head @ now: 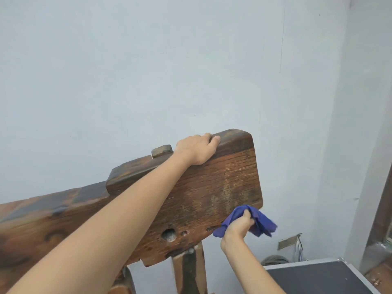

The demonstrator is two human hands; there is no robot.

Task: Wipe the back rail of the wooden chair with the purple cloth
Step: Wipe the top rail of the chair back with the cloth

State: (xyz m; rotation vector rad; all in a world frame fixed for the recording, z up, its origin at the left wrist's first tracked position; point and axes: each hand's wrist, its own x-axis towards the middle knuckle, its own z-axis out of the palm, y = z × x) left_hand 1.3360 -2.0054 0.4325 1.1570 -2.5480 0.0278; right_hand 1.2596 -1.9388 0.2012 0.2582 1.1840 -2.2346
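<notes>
So the left hand [196,148] is resting on the top edge of the back rail [212,187], near its right end, fingers curling over the far side of the wood and gripping it. The left arm is stretching diagonally across the face of the rail from the bottom left.

The right hand [238,227] is down at the lower right corner of the rail, fingers clenched around the purple cloth [262,221]. The cloth is bunched up in the fist, with loose folds sticking out to the right past the rail's edge and a bit poking out on the left under the hand. It's sitting right at the corner of the wood; whether it's actually pressing on the surface or just beside it, I can't tell.

The rail itself is a thick, dark, weathered slab, tilting up toward the right in this view, with a round hole [169,234] near its bottom edge and a little wooden peg [161,150] sticking up from the top edge just left of the left hand. A wooden post [188,270] is running down from under the rail.

Behind it all is a plain pale wall [148,60], and a dark case with metal trim [318,276] is sitting in the bottom right corner.
</notes>
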